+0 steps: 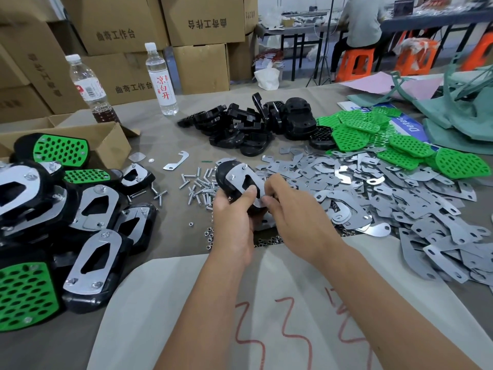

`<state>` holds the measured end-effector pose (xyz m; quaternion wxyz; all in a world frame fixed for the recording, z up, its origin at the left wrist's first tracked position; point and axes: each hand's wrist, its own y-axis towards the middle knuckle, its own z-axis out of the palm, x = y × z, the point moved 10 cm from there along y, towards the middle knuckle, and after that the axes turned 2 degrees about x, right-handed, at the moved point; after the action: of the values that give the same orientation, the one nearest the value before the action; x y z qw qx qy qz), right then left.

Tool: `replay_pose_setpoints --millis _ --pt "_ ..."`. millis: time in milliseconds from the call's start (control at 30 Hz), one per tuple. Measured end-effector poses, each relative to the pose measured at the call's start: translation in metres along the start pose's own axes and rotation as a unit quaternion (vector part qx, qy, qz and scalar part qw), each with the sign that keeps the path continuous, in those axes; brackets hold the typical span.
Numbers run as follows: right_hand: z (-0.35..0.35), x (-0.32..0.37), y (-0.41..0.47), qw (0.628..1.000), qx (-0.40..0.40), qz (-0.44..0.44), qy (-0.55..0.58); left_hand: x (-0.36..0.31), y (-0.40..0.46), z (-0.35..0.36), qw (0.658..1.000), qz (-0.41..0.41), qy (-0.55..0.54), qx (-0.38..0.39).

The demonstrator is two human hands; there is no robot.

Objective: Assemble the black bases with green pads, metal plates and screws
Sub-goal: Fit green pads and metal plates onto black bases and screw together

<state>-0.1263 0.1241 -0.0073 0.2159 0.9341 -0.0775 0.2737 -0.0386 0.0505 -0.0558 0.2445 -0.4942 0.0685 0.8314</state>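
Note:
My left hand (234,209) grips a black base (224,174) with a metal plate (244,180) lying on top of it, thumb pressed on the plate. My right hand (290,206) pinches the near end of that plate with its fingertips. Loose screws (198,186) lie just left of the base, and small nuts (266,240) are scattered below my hands. A heap of bare black bases (248,124) sits beyond, green pads (373,134) at the right, and a wide spread of metal plates (386,193) to the right of my hands.
Finished assemblies (88,228) are piled at the left beside an open cardboard box (106,145). Two water bottles (162,78) stand at the back left before stacked cartons. Green fabric (458,113) lies at the far right. A person sits at a distant table.

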Motion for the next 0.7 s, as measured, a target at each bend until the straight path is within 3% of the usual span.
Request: replay_pose_setpoints --millis 233,467,700 --pt "-0.011 0.0 -0.001 0.997 -0.032 -0.004 -0.072 -0.002 -0.001 0.01 0.998 -0.01 -0.005 0.06" --pt "-0.024 -0.011 -0.002 0.995 -0.078 0.026 -0.061 -0.004 -0.003 0.006 0.998 0.016 0.048 0.036" --pt "-0.019 0.0 -0.004 0.999 -0.039 -0.033 0.005 -0.009 0.001 -0.001 0.998 0.034 0.058 0.009"
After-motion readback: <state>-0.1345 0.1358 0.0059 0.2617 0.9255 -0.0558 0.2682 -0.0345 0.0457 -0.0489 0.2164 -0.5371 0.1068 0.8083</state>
